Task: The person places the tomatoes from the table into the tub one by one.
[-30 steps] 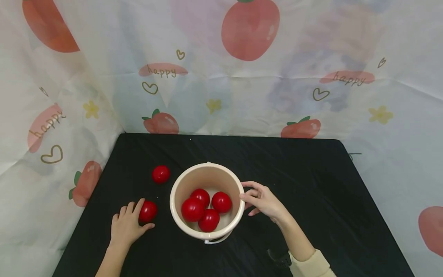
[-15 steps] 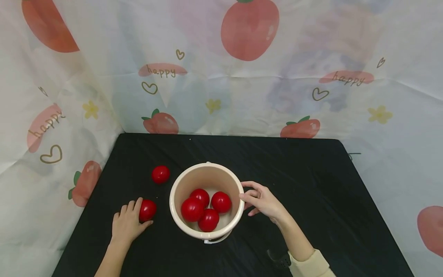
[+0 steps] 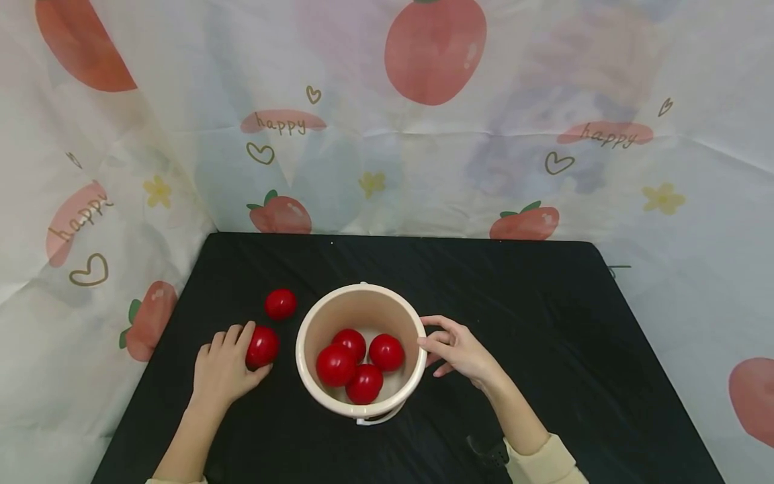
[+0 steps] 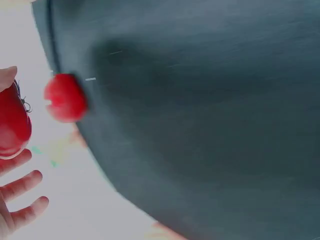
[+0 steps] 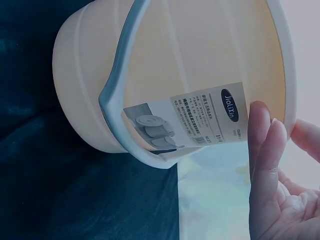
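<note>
A red tomato (image 3: 263, 347) is gripped between the thumb and fingers of my left hand (image 3: 220, 373), left of the bucket; thin dark stem leaves show on the held tomato (image 4: 12, 122) in the left wrist view. A second tomato (image 3: 281, 304) lies on the table just beyond it. Inside the cream bucket (image 3: 361, 306) sit several more tomatoes (image 3: 336, 366). My right hand (image 3: 462, 351) holds the bucket's right rim, and in the right wrist view fingers (image 5: 260, 135) lie against its outer wall, below the rim.
Black cloth covers the table (image 3: 514, 289). A pale fruit-print curtain (image 3: 423, 168) closes off the back and sides. The bucket's handle (image 3: 381, 419) hangs down at the front, and a printed label (image 5: 200, 120) is on its wall.
My left hand has moved forward with the tomato, bringing it closer to the second tomato. The right hand and bucket have stayed in place.
</note>
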### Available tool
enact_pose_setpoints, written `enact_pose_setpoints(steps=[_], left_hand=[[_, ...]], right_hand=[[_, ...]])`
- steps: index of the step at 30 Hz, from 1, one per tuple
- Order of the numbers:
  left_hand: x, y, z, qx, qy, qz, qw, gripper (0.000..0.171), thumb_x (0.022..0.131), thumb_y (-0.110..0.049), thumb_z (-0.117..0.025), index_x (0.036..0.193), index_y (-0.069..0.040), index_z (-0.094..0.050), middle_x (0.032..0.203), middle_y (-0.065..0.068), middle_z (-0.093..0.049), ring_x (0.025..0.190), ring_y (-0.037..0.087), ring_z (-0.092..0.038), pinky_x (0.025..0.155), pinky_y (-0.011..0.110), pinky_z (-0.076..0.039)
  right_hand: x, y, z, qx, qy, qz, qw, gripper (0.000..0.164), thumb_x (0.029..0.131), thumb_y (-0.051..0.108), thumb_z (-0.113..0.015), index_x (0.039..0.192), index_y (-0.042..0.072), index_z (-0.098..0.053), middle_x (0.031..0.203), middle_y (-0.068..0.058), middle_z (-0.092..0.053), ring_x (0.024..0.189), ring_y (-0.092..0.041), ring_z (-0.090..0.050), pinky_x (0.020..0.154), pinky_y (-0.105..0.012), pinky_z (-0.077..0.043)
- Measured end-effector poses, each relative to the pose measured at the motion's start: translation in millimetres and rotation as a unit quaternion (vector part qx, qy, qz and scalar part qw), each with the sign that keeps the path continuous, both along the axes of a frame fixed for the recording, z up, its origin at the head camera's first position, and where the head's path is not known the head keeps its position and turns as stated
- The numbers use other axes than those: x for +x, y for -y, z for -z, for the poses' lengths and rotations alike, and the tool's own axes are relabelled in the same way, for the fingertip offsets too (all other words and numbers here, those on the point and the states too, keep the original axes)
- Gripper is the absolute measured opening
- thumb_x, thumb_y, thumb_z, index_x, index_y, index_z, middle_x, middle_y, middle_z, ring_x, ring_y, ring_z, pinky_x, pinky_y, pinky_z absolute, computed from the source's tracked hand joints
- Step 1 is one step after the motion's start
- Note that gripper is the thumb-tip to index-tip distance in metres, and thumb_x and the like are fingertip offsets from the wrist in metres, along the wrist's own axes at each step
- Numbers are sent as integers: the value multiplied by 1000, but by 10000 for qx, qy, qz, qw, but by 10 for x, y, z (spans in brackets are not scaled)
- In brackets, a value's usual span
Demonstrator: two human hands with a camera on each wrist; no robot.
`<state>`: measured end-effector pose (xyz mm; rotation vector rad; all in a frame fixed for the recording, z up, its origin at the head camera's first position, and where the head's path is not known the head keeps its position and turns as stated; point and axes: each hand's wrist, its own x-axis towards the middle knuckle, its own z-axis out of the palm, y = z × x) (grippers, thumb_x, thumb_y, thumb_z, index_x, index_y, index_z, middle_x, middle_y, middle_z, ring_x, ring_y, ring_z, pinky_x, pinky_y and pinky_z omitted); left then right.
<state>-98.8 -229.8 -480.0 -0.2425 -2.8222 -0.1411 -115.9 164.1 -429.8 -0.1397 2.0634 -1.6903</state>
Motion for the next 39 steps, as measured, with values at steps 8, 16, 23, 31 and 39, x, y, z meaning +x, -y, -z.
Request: enact_pose_setpoints(steps=[8,16,23,31,39], left_hand=[[-150,-203,-470,-253,-1064,597,9922,74,53,-40,-76,114,-6,-52,101,16,-55,85,35,-53,65,48,-48],[-213,-444,-789,-234,-1549,1016,9824,74,51,-40,-78,112,-6,-54,105,17,-55,89,36,-52,66,47,-49],[-197,-757,-874,-251,-1547,1536,9756,76,49,-42,-80,113,-8,-56,106,14,-57,91,33,-53,71,48,-49],[-138,-1148,-774,-644,-828,2083,9724,80,49,-46,-80,117,-12,-54,109,9,-55,95,28,-52,75,43,-48],[-132,-1371,-665,-1008,-207,2568,9610,81,52,-50,-79,121,-15,-52,115,7,-53,101,25,-49,85,44,-45]], right_hand=[[4,-1,3,-30,31,48,10000,52,87,23,-62,130,2,-41,98,-28,-62,72,-21,-66,56,-33,-56],[7,-6,-9,-33,-17,13,10000,52,87,22,-62,130,1,-41,96,-24,-63,71,-19,-66,55,-32,-55],[11,-9,-9,-37,12,29,10000,51,87,22,-63,129,2,-42,95,-25,-63,70,-20,-66,55,-32,-55],[15,-4,-11,-64,-18,-4,10000,51,88,21,-62,130,1,-41,95,-23,-64,71,-19,-66,55,-33,-56],[9,-9,-6,-75,5,18,10000,51,88,21,-62,130,1,-42,96,-24,-63,70,-19,-65,55,-32,-55]])
